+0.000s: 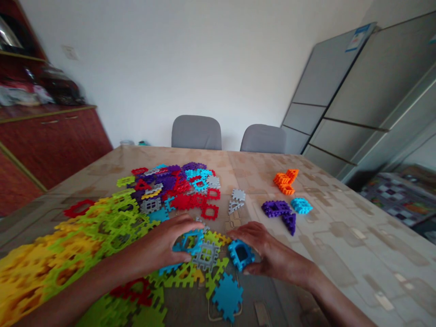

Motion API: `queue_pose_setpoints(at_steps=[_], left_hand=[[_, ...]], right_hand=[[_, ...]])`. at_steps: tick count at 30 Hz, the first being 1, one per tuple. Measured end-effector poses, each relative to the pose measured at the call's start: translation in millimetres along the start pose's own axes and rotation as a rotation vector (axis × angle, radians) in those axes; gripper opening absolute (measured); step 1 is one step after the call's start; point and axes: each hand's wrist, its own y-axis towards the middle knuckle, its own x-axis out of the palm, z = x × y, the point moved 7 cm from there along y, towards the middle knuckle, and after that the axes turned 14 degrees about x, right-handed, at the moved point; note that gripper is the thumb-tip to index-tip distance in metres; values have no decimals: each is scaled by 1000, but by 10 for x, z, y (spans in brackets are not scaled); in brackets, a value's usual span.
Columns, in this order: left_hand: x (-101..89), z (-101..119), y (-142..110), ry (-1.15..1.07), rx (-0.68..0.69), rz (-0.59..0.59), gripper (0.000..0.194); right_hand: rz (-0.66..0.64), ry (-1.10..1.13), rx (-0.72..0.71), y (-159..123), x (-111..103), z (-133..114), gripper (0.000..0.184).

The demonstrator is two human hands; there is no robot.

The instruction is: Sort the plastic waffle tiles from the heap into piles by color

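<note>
My left hand (170,238) is curled around a light-blue notched building tile (195,240) with an opening in it, fingers above and thumb below. In my right hand (260,247) is a blue block of joined tiles (241,255), with a square window facing the left. Between the hands lies a grey window tile (206,255). Lime-green tiles (180,277) spread beneath and beside it. Closer to me, a solid blue tile (228,296) rests flat on the table. My fingers partly cover the tile in the left hand.
A big pile of yellow (37,268), lime, red and purple tiles (166,181) covers the table's left side. Two grey tiles (236,201) lie mid-table. At right are joined purple (279,210), orange (286,180) and blue pieces (301,205). Two grey chairs (196,132) stand behind.
</note>
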Motion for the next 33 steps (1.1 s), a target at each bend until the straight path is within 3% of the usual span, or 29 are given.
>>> queue_pose_setpoints(at_steps=[6, 11, 17, 21, 25, 29, 33], left_hand=[[-41, 151, 51, -115, -55, 14, 73], [-50, 290, 119, -210, -69, 113, 81], [-49, 462, 226, -177, -83, 282, 83], [-101, 695, 426, -21, 6, 291, 87], [-115, 922, 678, 147, 101, 216, 89], [-160, 1028, 805, 109, 205, 186, 80], [-236, 931, 778, -253, 159, 178, 51]], right_hand=[[2, -5, -2, 8, 9, 25, 80], [69, 25, -8, -29, -23, 86, 81], [325, 380, 32, -74, -206, 48, 29], [404, 620, 87, -45, -168, 8, 23], [403, 822, 99, -6, -92, 22, 22], [377, 948, 98, -7, -135, 93, 21], [387, 896, 125, -26, -263, 187, 25]])
